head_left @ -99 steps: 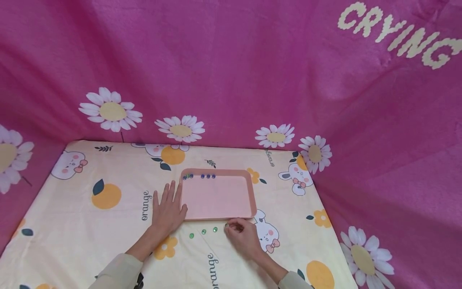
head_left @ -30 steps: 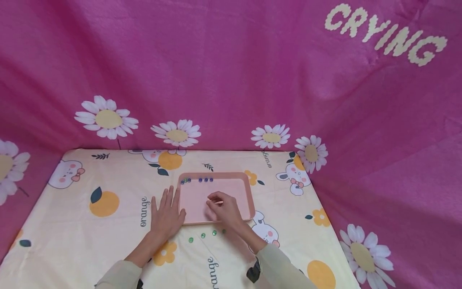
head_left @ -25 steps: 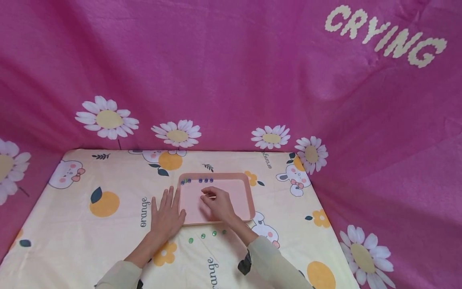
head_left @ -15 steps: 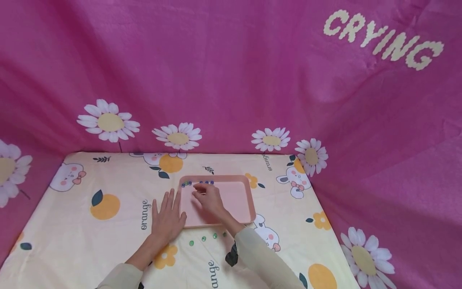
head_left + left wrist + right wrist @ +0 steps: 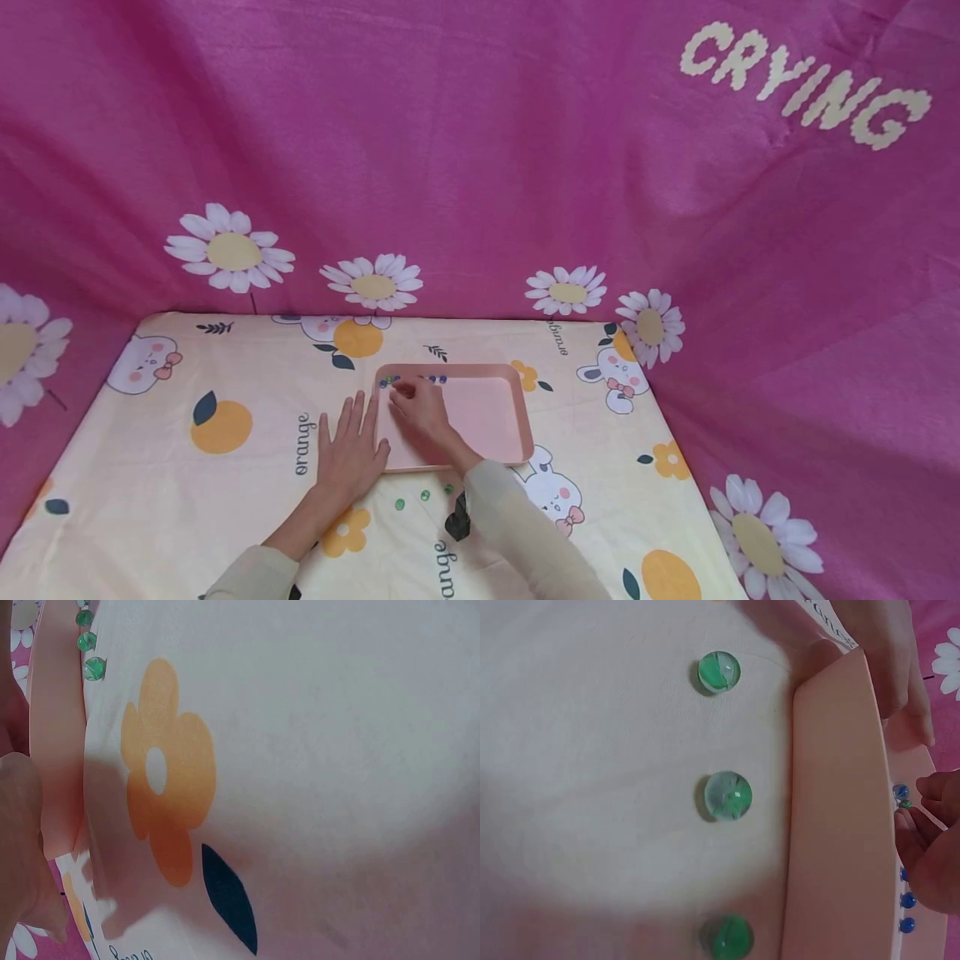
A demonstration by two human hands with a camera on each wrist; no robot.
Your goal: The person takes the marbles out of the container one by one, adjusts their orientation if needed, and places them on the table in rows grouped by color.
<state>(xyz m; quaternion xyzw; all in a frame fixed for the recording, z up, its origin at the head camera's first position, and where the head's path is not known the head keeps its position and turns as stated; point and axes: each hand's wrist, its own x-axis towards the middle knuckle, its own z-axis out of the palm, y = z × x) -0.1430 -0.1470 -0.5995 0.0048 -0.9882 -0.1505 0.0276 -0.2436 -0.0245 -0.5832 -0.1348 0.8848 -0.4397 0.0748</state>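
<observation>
My right hand (image 5: 422, 410) reaches into the pink tray (image 5: 491, 425), its thumb and fingertips drawn together in a pinch at the far left corner. A small green marble (image 5: 906, 804) shows at those fingertips in the right wrist view, touching or very near a blue marble (image 5: 901, 792). Further along the same wall sit more blue marbles (image 5: 907, 901), partly covered by the hand in the head view. My left hand (image 5: 351, 454) lies flat with fingers spread, thumb against the tray's left side. Green marbles (image 5: 400, 504) stand in a line before the tray's near edge.
A cream tablecloth (image 5: 247, 500) printed with oranges and rabbits covers the table. Pink fabric (image 5: 465, 167) with daisies hangs behind and to the sides. The tray's raised rim (image 5: 840, 810) stands between the loose marbles and the ones inside.
My right hand has gone from beside the loose marbles, over the near rim, to the tray's far left corner. Its arm now hides one loose green marble. The left hand stays put.
</observation>
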